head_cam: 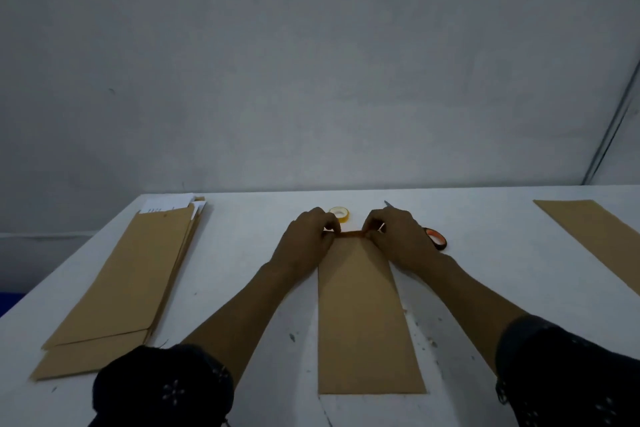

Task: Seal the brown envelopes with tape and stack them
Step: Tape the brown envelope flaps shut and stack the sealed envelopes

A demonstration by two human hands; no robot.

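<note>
Sleeves [166,388] aside, I've got left hand [308,236] and right hand [398,236] pinching the envelope [363,315] flap flat, probably so tape [340,214] sticks straight.

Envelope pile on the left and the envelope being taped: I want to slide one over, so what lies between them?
In the head view, only the left forearm crosses the white table between the pile and the centre envelope.

An envelope [363,315] lies on the table [242,270] under both hands. Left of the left hand [308,239] lies an envelope stack [128,274]. Beyond the hands sits the tape roll [340,213]; scissors [434,237] lie partly under the right hand [398,236], another envelope [595,236] farther right.
</note>
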